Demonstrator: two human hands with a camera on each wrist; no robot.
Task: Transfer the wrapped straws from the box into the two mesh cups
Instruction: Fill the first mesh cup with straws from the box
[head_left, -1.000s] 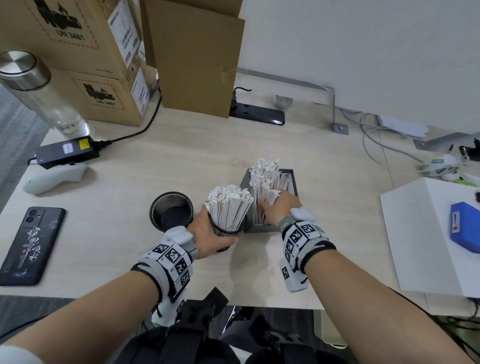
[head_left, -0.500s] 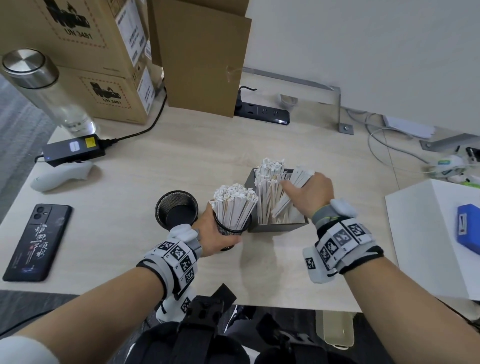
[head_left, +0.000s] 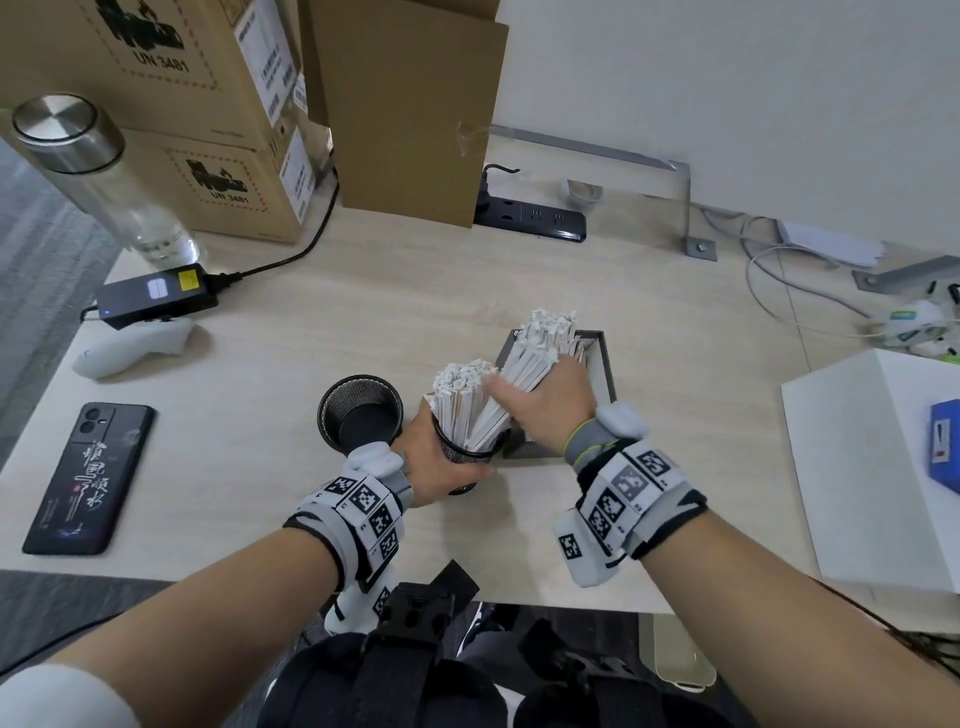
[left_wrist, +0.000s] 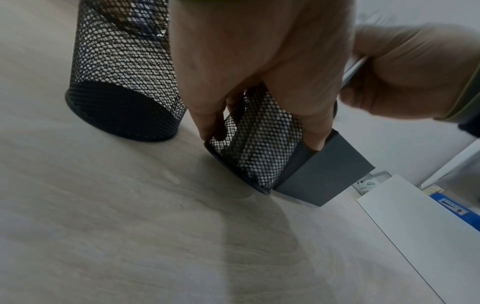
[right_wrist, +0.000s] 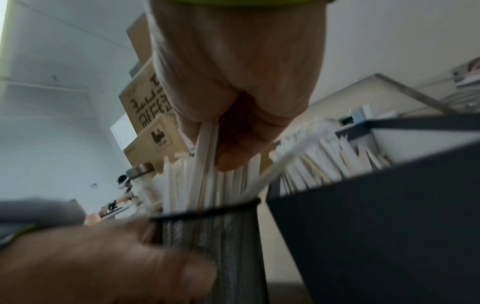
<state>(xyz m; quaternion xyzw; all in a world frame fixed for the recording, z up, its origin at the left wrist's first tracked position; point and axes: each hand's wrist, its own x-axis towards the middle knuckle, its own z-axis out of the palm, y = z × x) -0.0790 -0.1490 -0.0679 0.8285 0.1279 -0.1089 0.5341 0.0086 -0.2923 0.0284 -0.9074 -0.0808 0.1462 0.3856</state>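
Note:
A dark grey box (head_left: 605, 364) (left_wrist: 330, 170) (right_wrist: 376, 226) stands at mid-table with white wrapped straws (right_wrist: 324, 164) still in it. Beside it on the left, my left hand (head_left: 441, 462) (left_wrist: 259, 67) grips a black mesh cup (head_left: 470, 454) (left_wrist: 259, 152) (right_wrist: 221, 242) packed with straws (head_left: 457, 384). My right hand (head_left: 545, 405) (right_wrist: 233, 82) holds a bundle of straws (head_left: 535, 358) (right_wrist: 206, 144), its lower ends inside that cup's mouth. A second mesh cup (head_left: 361, 415) (left_wrist: 122, 82) stands empty further left.
A black phone (head_left: 88, 478), a white controller (head_left: 135, 345) and a power brick (head_left: 156, 293) lie at the left. A bottle (head_left: 93, 171) and cardboard boxes (head_left: 208, 130) stand behind. A white block (head_left: 872, 467) with a blue object (head_left: 945, 441) sits at the right.
My right hand has lifted a bundle of straws out of the box and carried it left into the cup that my left hand holds. The left hand has stayed on the cup.

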